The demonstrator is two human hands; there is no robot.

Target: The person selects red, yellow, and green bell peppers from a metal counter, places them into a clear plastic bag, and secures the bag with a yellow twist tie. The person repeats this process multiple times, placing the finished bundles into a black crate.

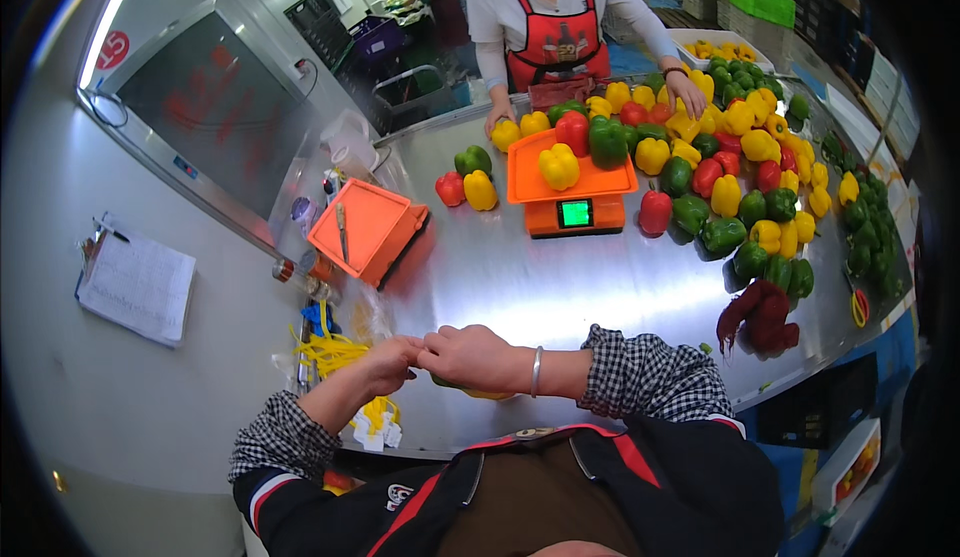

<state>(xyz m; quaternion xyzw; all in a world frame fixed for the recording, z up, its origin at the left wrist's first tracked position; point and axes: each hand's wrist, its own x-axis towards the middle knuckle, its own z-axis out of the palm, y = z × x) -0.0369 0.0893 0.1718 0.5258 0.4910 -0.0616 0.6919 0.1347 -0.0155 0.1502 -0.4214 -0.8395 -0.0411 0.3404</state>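
My left hand (391, 364) and my right hand (471, 358) meet at their fingertips over the near edge of the steel table (480, 279). What is between the fingers is too small to tell. Green and yellow peppers (487, 394) lie partly hidden beneath my right hand. Left of my left hand is a pile of yellow straps (330, 351) with white tags (377, 431). Farther off stands an orange digital scale (576, 216) bearing a yellow pepper (559, 167), a red pepper (572, 133) and a green pepper (609, 141).
Many bell peppers (725, 195) cover the table's right side, near a dark red cloth (761, 319) and scissors (859, 308). A knife (342, 231) rests on an orange box (367, 238) at left. Across the table, a co-worker in a red apron (559, 47) touches peppers.
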